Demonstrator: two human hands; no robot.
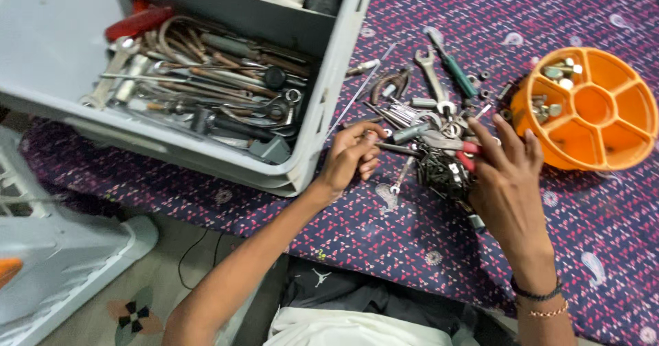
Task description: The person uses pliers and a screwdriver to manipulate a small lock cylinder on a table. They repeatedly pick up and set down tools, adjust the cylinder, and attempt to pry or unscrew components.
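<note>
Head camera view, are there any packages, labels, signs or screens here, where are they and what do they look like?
Grey plastic crate: upper left on the patterned cloth, rectangular, full of metal hand tools.
Orange round tray: right, beside the right hand, divided compartments, bolts in some.
Labels, signs, screens: none visible.

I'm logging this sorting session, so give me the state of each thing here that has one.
Grey crate: open, full of tools.
Orange divided tray: open, bolts in two compartments, the rest bare.
Pile of hardware: loose on the cloth.
Left hand: pinching a small piece.
Right hand: fingers spread over the pile.
</note>
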